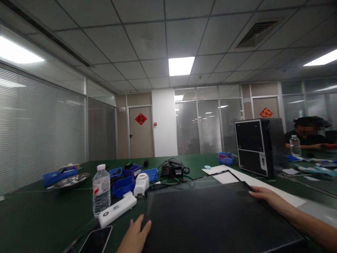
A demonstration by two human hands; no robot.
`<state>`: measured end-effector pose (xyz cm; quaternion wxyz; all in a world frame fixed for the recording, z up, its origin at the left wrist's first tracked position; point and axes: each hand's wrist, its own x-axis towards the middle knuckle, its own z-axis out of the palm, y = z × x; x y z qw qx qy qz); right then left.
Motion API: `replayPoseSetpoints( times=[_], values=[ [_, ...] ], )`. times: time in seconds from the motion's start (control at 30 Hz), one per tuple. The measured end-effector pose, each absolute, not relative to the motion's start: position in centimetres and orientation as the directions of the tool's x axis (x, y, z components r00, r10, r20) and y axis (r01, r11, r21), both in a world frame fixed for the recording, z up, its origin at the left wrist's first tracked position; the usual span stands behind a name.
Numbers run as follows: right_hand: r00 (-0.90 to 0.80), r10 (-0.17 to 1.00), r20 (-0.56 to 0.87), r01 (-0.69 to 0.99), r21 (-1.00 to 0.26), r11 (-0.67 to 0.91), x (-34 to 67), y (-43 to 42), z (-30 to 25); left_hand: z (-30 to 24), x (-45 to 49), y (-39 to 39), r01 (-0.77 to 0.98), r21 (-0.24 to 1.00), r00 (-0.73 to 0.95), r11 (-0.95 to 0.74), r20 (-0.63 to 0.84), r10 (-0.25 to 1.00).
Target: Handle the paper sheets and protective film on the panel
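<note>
A large flat black panel point(210, 214), which looks like a monitor screen, lies tilted low in front of me over the green table. My left hand point(135, 233) grips its left edge, the thumb and fingertips closed on the rim. At the far right corner, my right hand point(263, 196) holds the other edge with its fingers partly under the panel. Behind it lies a thin dark frame point(228, 172). Close to my left hand are a black-screened phone point(96, 240) and a white handheld device point(118, 210).
A water bottle point(101, 191) stands at left, near blue bins point(123, 186), a white plug-like device point(141, 183) and a metal dish point(72, 181). Black cables and an adapter point(175, 170) lie behind the panel. A computer case point(252, 147) stands right; beyond it sits another person point(308, 133).
</note>
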<state>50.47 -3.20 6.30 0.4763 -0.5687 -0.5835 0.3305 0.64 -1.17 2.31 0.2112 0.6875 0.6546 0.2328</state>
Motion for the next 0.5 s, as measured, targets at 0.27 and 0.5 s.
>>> replayPoseSetpoints(
  times=[0.27,0.5],
  values=[
    [0.045,0.973,0.226,0.684,-0.717,0.135,52.4,-0.4,4.6,2.2,3.2,-2.2,0.979,0.165,0.119,-0.115,-0.012,0.993],
    [0.016,0.976,0.217,0.884,-0.459,0.087,50.0,-3.5,1.7,2.1,2.9,-2.1,0.966,0.218,0.147,-0.142,-0.004,0.989]
  ],
)
